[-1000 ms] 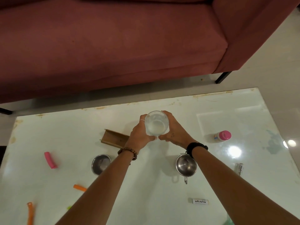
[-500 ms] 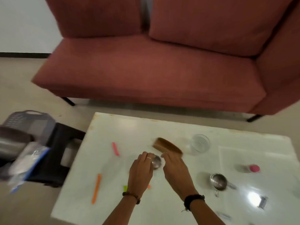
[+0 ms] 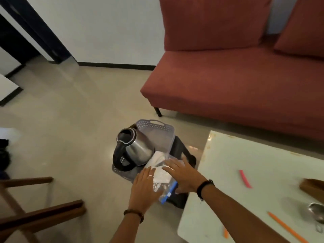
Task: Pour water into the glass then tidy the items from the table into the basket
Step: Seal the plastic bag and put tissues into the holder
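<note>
A grey perforated basket (image 3: pixel 156 127) sits on a black stool (image 3: pixel 182 150) left of the white table (image 3: pixel 245 160). Inside it stand a steel kettle (image 3: pixel 135 146) and a clear zip bag (image 3: pixel 162 175) with white contents and a blue strip. My left hand (image 3: pixel 143 189) lies flat over the bag's near end, fingers extended. My right hand (image 3: pixel 182 174) rests on the bag's right side with fingers spread. Neither hand grips anything. The glass is out of view.
On the table lie a pink stick (image 3: pixel 245 178), two orange sticks (image 3: pixel 287 227), a wooden tray (image 3: pixel 313 188) and a steel cup (image 3: pixel 317 213). A red sofa (image 3: pixel 236 81) stands behind. A wooden chair frame (image 3: pixel 40 214) is at lower left.
I set the glass on the table, then the view swung left to the basket. Both hands left the table and now rest on the zip bag in the basket.
</note>
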{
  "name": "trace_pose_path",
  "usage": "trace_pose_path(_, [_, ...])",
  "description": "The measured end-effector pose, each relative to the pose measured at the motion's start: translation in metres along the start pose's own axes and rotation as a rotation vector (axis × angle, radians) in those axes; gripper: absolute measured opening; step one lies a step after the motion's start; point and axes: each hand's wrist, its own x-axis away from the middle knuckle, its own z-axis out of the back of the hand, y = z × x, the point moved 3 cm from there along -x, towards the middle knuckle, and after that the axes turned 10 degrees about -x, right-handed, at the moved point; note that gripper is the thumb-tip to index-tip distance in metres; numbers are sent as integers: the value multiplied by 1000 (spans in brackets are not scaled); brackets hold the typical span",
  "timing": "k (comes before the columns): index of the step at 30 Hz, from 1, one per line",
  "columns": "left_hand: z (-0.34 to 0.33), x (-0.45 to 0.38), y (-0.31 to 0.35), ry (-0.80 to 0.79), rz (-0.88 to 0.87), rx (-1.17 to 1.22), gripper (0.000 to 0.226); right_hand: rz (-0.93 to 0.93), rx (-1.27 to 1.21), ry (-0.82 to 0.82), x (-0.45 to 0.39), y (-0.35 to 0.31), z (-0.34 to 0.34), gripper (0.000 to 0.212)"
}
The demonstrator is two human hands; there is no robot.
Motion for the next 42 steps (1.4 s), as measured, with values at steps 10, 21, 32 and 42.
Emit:
trace_pose_path(10, [-102, -5, -35, -230, -54, -44, 101, 44, 410, -249, -69, -2, -74, 68])
trace_pose_path(21, [-13, -38, -39, 218, 157, 654, 31, 12, -88, 39, -68, 5, 39, 41])
trace_pose_path(32, [91, 1, 139, 459, -49, 989, 11, -231, -114, 206, 129, 36, 113, 24])
trace_pose_path(42, [54, 49, 317, 35, -156, 1023, 7, -444, -408, 201, 323, 94, 94, 24])
